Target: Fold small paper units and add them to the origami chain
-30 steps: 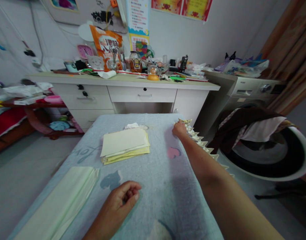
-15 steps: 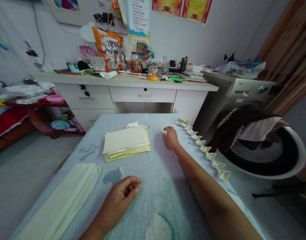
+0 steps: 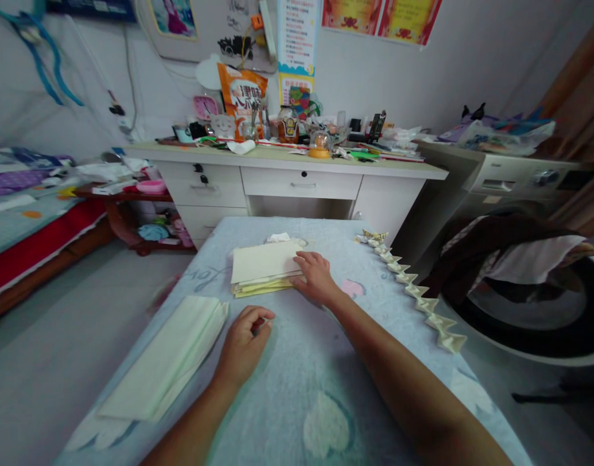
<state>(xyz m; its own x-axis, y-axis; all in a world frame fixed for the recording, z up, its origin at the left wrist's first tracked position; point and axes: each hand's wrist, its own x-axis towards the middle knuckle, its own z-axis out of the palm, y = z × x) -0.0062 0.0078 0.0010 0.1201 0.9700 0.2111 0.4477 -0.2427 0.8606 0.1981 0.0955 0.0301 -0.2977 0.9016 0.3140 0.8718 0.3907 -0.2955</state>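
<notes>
A stack of cream and yellow paper sheets (image 3: 263, 264) lies on the cloth-covered table. At its right edge is my right hand (image 3: 315, 275), fingers over the top sheet's edge and thumb apart from them at the side. My left hand (image 3: 246, 336) hovers or rests nearer to me, fingers curled and the thumb close to the fingertips, with nothing seen in it. Left of it lies a pile of folded pale-green paper (image 3: 168, 356). Small folded paper boats (image 3: 413, 290) form a line along the table's right edge; the farthest one is patterned (image 3: 374, 235).
A patterned blue cloth (image 3: 282, 388) covers the table. Behind stands a white desk (image 3: 297, 184) crowded with jars, a snack bag (image 3: 243, 100) and clutter. To the right, a washing machine (image 3: 510, 181) has its door open with clothes hanging out. A bed (image 3: 30, 220) is at left.
My right hand has moved left from bare cloth to the paper stack's right edge. My left hand stays curled, slightly farther forward. The view has turned a little left.
</notes>
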